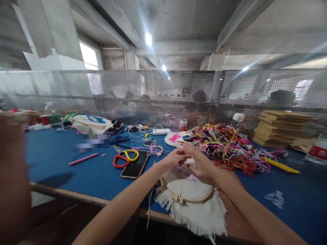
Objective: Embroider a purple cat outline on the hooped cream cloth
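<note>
Near the table's front edge lies a white, fringed cloth [189, 217] stretched in a wooden embroidery hoop [199, 200], its metal-screw side towards me. Some purple stitching shows on the cloth beneath my hands. Over the far part of the hoop is my left hand [176, 157], its fingers bent and drawn together; whatever they may hold is too small to make out. My right hand [203, 164] meets it from the right, fingers stretched out and thumb apart, with no object visible in it. The two hands touch or overlap at the fingertips.
Left of the hoop are a phone [135, 165], red-and-yellow scissors [125, 158] and a pink pen [83, 159]. A tangled yarn heap [224, 146] and stacked brown cardboard [281, 127] stand right. A blurred person's arm [12, 177] fills the left edge.
</note>
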Tool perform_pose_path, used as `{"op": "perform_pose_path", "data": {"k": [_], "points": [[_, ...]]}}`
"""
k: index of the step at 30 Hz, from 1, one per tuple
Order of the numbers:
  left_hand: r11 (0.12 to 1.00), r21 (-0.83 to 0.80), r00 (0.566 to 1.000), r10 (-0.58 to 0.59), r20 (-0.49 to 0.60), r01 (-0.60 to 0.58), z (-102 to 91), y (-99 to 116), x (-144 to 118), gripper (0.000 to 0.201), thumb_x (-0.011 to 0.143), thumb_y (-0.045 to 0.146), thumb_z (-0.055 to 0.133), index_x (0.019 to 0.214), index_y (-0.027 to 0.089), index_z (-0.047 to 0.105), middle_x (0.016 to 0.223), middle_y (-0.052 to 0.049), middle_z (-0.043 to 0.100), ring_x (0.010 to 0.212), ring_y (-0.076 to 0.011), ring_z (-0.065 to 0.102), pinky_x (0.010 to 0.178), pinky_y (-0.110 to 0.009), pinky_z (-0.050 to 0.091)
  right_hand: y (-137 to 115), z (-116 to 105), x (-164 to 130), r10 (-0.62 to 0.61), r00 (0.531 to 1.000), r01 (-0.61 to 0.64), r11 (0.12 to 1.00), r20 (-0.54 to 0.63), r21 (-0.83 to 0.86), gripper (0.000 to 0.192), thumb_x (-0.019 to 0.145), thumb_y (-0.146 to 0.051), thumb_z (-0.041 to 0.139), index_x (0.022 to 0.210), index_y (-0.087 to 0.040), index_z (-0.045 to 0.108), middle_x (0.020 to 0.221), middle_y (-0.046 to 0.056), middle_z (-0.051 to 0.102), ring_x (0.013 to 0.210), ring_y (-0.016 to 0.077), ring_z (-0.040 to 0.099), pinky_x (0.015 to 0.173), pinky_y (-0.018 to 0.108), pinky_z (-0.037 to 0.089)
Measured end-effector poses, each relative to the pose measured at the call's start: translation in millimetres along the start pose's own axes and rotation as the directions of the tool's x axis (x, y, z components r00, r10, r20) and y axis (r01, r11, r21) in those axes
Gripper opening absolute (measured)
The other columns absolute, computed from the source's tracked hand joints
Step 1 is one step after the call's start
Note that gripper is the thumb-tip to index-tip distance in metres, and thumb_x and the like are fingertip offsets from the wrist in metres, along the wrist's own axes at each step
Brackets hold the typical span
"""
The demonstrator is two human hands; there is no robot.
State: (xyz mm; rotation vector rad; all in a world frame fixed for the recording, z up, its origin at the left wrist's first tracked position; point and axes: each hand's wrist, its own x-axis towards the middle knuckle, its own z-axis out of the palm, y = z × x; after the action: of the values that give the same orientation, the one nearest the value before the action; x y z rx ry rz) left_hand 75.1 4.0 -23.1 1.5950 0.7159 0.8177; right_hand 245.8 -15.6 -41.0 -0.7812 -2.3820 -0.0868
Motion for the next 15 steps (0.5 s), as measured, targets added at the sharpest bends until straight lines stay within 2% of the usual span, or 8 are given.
{"op": "perform_pose_path", "data": {"k": [5, 10, 12, 15], "points": [[0.999, -0.021, 0.987, -0.049, -0.151, 0.047, -3.0, -1.6, 3.2, 0.034, 0.061, 0.045, 0.068, 0.062, 0.015, 0.051, 0.045, 0.008, 0.04, 0.037, -0.0042, 0.033, 0.041, -0.021, 0.023, 5.3, 2.7, -2.2, 0.151, 0.984, -0.153, 0.988, -0.093, -0.016, 0.077, 0.081, -0.019, 0.047, 0.144, -0.022, 0.003, 0.147, 0.012, 0.024, 0.132, 0.0246, 0.028, 0.105, 0.047, 0.029], [0.996, -0.083, 0.931, -0.05, -0.363, 0.022, -9.1, -2.2, 5.7, 0.027, 0.063, 0.037, 0.066, 0.057, 0.016, 0.05, 0.04, 0.008, 0.039, 0.037, -0.0054, 0.035, 0.041, -0.021, 0.024, 5.5, -1.1, -0.7, 0.29, 0.935, -0.3, 0.954, -0.205, -0.019, 0.069, 0.085, -0.022, 0.043, 0.143, -0.022, 0.007, 0.142, 0.013, 0.034, 0.128, 0.0245, 0.036, 0.1, 0.043, 0.036], [0.992, -0.126, 0.906, -0.04, -0.422, -0.015, -13.4, -2.1, 6.1, 0.027, 0.064, 0.035, 0.065, 0.055, 0.016, 0.049, 0.04, 0.007, 0.039, 0.037, -0.0052, 0.035, 0.041, -0.021, 0.025, 4.8, -5.2, 0.1, 0.365, 0.903, -0.379, 0.925, -0.229, -0.022, 0.064, 0.086, -0.022, 0.041, 0.142, -0.02, 0.01, 0.132, 0.013, 0.048, 0.116, 0.025, 0.05, 0.09, 0.041, 0.043], [0.985, -0.166, 0.878, -0.045, -0.476, -0.039, -22.8, -0.9, 6.6, 0.029, 0.064, 0.036, 0.064, 0.054, 0.017, 0.045, 0.04, 0.007, 0.039, 0.037, -0.0049, 0.034, 0.042, -0.02, 0.025, 4.5, -12.5, 0.1, 0.482, 0.85, -0.506, 0.859, -0.21, -0.076, 0.051, 0.087, -0.023, 0.039, 0.136, -0.019, 0.026, 0.1, 0.008, 0.069, 0.086, 0.0249, 0.065, 0.071, 0.036, 0.048]]}}
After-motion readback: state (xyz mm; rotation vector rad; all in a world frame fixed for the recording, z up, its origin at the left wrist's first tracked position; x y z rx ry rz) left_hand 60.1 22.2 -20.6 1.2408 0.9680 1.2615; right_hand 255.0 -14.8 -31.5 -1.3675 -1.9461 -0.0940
